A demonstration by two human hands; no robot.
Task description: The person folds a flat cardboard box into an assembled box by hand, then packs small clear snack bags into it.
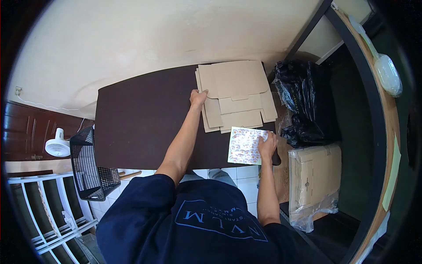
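Observation:
A stack of flat brown cardboard box blanks (239, 88) lies at the back right of the dark table (136, 119). My left hand (198, 97) grips the left edge of the stack, its thumb on top of the cardboard and its other fingers partly hidden. Near the table's front right edge, my right hand (267, 146) is closed on the right side of a white sheet (244, 146) covered with small coloured prints. The top of the sheet lies just in front of the cardboard.
Right of the table are a black plastic bag (303, 101) and a plastic-wrapped cardboard bundle (314, 180). A black mesh basket (85, 163) and a white fan (58, 144) stand at the left. A dark-framed rack (378, 114) rises at the far right.

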